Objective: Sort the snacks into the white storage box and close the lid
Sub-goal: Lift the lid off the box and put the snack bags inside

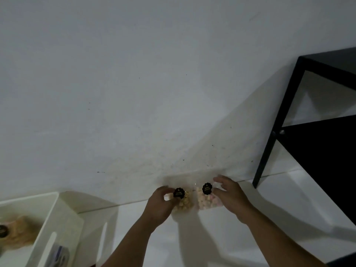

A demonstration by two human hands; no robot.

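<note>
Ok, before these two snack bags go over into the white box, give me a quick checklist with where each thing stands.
1. Left hand grips the yellow snack bag: ok.
2. Right hand has the pink snack bag secured: not ok, fingers look spread beside it.
3. White storage box open, lid off: ok.
4. Room left in the box beside the snack bag already inside: ok.
5. Lid within reach: cannot tell, not in view.
</note>
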